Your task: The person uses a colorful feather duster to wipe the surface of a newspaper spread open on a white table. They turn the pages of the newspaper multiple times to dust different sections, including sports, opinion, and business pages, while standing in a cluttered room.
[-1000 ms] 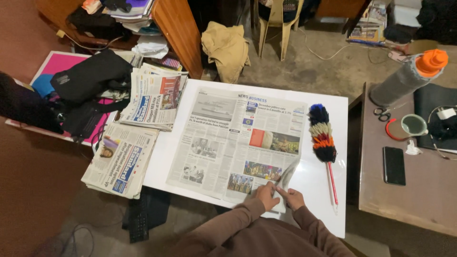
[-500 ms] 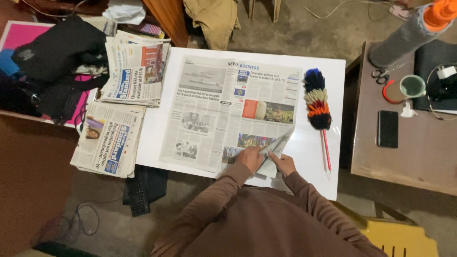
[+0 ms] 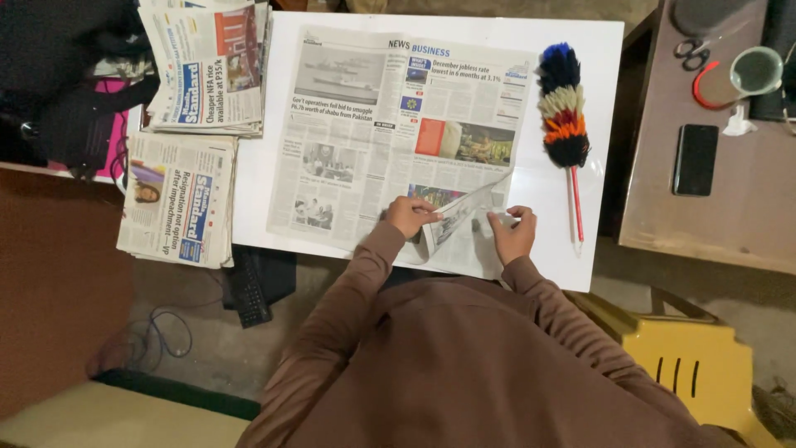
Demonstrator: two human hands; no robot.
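An open newspaper (image 3: 373, 141) lies spread on a white table (image 3: 597, 66). Its near right corner is lifted and curled over into a fold (image 3: 464, 211). My left hand (image 3: 412, 216) pinches the left side of that lifted fold. My right hand (image 3: 512, 235) holds the sheet's near edge just right of the fold, fingers pressed on the paper. Both brown sleeves reach in from the bottom of the view.
A multicoloured feather duster (image 3: 565, 116) with a red handle lies on the table's right side. Stacks of folded newspapers (image 3: 203, 70) (image 3: 178, 199) sit at the left. A brown side table (image 3: 746, 207) at the right holds a phone (image 3: 695, 159), cup (image 3: 756, 70) and scissors (image 3: 690, 48). A yellow stool (image 3: 688, 357) stands lower right.
The view has shifted forward and closer over the table. My hands have spread apart along the near edge, with the corner of the newspaper lifted further and curled over.
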